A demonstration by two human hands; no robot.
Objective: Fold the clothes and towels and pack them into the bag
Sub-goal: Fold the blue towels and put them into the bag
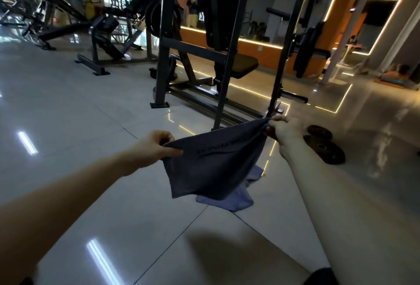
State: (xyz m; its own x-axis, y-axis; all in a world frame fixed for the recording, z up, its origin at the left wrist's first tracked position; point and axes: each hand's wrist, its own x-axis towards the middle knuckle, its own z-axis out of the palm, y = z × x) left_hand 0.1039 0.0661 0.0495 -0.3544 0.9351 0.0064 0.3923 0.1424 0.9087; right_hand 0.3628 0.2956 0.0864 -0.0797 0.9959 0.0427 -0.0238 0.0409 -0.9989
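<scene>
You hold the towel (216,166) in the air at the centre of the frame. Its top edge is stretched between your hands, and its long axis runs from lower left up to the right. Your left hand (159,146) pinches the left corner, fingers clamped on it. Your right hand (285,131) grips the bunched right corner, higher in the frame. Both hands are on the towel, so the fold likely turns on bringing one corner across to the other. The rest hangs loose below. A paler cloth (229,201) lies on the floor (91,114) right under the towel, partly hidden by it. No bag is in view. The towel's printed mark is too dim to read.
</scene>
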